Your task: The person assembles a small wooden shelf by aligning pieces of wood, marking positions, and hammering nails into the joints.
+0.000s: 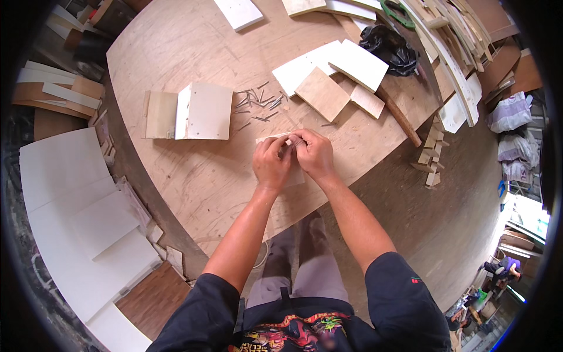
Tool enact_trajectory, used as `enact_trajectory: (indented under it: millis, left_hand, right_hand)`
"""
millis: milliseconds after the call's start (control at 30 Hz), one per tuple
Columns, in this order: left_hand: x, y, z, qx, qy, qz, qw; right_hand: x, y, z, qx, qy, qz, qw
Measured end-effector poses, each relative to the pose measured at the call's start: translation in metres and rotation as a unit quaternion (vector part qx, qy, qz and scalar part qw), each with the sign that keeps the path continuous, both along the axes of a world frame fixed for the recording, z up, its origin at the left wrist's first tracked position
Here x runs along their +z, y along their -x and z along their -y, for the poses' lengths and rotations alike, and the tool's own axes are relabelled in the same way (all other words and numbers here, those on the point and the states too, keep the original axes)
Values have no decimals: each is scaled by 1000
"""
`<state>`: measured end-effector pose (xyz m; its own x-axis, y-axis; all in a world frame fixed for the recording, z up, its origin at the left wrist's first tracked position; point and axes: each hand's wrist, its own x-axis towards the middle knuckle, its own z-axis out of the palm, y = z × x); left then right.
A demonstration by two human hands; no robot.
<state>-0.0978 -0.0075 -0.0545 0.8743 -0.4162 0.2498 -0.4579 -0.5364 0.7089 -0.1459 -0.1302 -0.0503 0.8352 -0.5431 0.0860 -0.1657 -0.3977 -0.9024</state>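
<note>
My left hand [272,163] and my right hand [313,154] meet over the near part of the plywood table [193,182]. Both are closed, with fingertips pinched together, and whatever sits between them is too small or hidden to make out. Beneath the hands lies a pale board [295,178], mostly covered by them. Just beyond is a loose scatter of nails or screws [257,105]. To the left stands a small joined piece of boards [210,111], one part white-edged and one bare wood [161,115].
White boards [305,64], a square wood block [322,94], a black plastic bag [390,50] and a wooden stick [400,116] crowd the far right. A green-handled tool [397,14] lies beyond. White panels [76,205] lean at left. People [501,268] are at lower right.
</note>
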Motion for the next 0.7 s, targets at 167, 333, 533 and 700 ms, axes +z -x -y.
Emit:
enact_trajectory:
  millis: [167,333,533,700]
  left_hand:
    - [-9,-1,2,24,-16,26,999]
    - [-11,-1,4,36,-7,30,999]
    - [-9,-5,2,38,-4,14,999]
    - [-13,-5,2,28,-6,23,999]
  right_hand:
    - [7,-1,1,14,40,11,999]
    - [8,0,4,33,113,33,993]
    - [11,18,65,-112,207,12,972]
    - [-7,65,206,-247,460,-149,840]
